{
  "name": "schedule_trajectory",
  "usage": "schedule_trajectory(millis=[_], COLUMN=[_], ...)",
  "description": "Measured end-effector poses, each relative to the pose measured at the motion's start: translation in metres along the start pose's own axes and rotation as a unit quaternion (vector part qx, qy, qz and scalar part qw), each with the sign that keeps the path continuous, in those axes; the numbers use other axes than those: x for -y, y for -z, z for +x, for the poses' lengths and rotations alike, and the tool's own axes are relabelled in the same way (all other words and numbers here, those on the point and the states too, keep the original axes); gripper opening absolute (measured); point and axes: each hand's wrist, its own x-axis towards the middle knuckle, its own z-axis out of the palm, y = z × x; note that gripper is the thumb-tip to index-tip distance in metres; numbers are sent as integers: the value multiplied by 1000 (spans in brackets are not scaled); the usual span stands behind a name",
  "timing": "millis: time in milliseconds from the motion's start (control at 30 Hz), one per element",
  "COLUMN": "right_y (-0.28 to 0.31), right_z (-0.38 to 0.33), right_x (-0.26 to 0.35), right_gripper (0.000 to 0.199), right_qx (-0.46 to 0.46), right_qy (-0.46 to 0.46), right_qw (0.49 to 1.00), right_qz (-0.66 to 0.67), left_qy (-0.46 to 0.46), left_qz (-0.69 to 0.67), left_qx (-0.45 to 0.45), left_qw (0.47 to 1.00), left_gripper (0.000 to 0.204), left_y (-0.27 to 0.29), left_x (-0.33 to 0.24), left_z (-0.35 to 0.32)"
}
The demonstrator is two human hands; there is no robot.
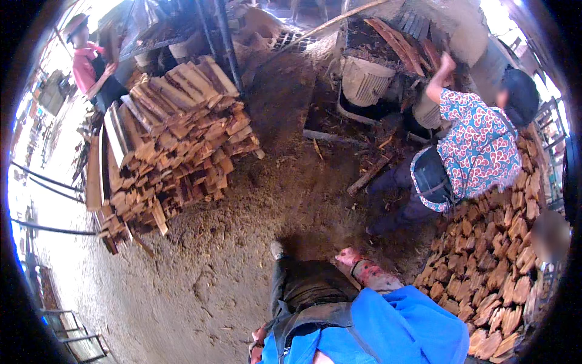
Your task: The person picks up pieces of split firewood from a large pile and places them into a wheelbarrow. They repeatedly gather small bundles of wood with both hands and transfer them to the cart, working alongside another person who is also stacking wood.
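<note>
I stand on a sawdust floor (200,273) in a blue top and dark trousers. My right hand (354,259), in a dirty pink work glove, hangs beside my leg with nothing in it and its fingers loose. Only a sliver of my left hand (257,346), also gloved, shows at the lower edge beside my hip, and its fingers are hidden. The end of the right-hand pile of short wood pieces (491,261) lies closest to my right hand, with a gap between them.
A tall stack of split wooden slats (176,139) stands at the left. A person in a patterned shirt (479,145) bends toward a machine with a pale motor (364,79), one arm raised. Another person in a red shirt (85,64) stands far left.
</note>
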Motion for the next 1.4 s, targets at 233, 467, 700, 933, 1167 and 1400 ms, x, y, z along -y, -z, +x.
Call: schedule_trajectory(millis=[233, 467, 700, 933, 1167, 1400], right_y=[34, 83, 218, 339, 399, 427], right_z=[65, 96, 126, 187, 229, 256], right_x=[23, 13, 27, 30, 78, 108], right_gripper=[35, 32, 38, 41, 39, 42], right_qx=[-45, -98, -158, -204, -245, -252], right_qy=[-14, 6, 20, 70, 126, 53], right_qw=[992, 979, 977, 964, 945, 950], right_qz=[119, 176, 143, 153, 177, 176], left_qy=[167, 21, -8, 70, 90, 83], left_qz=[-497, -425, -506, -453, -306, -234], left_qx=[40, 0, 131, 133, 100, 99], left_qw=[851, 905, 853, 879, 943, 964], left_gripper=[29, 24, 18, 16, 17, 19], left_y=[157, 290, 271, 219, 245, 289], left_x=[-116, -284, -426, -490, -510, -564], left_z=[170, 308, 330, 302, 301, 383])
